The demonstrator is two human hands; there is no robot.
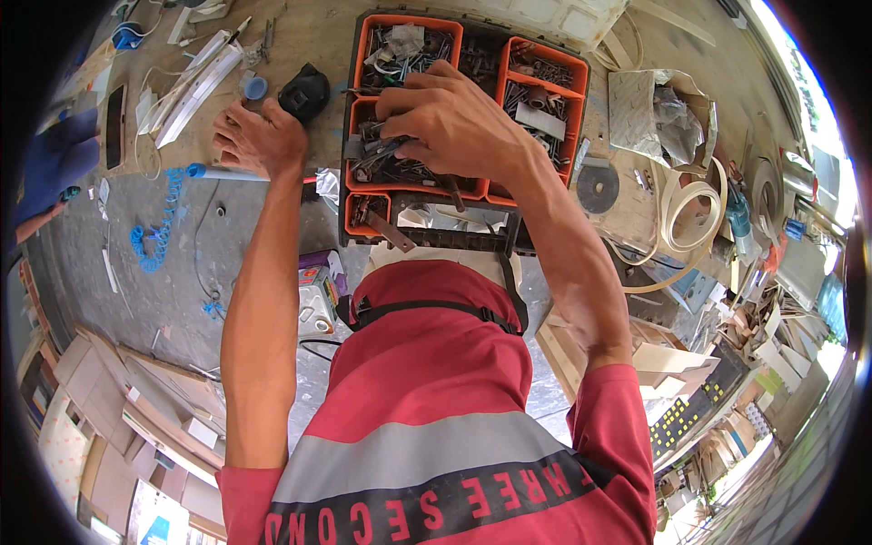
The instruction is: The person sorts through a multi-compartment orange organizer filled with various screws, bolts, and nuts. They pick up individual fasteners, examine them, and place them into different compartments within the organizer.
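An organizer box with orange compartments (pixel 501 95) stands before me on the workbench, filled with screws, bits and small metal parts. My right hand (pixel 454 123) hangs over its middle-left compartment, fingers spread and bent down toward the loose metal pieces (pixel 374 163). I see nothing gripped in it, though the pieces under the fingers are partly hidden. On the bench left of the box rests my left hand (pixel 262 138), its fingers apart and bent onto the wood. Close beside it lies a black rounded object (pixel 305 93), and a small blue cap (pixel 255 88) sits just beyond.
A phone (pixel 115 127) and white strips (pixel 193 89) lie at the left. Right of the box are a dark disc (pixel 598 188), an opened carton (pixel 631 118) and coiled edging (pixel 688 218). A blue coiled hose (pixel 162 227) hangs left. Another person's blue clothing (pixel 64 163) shows far left.
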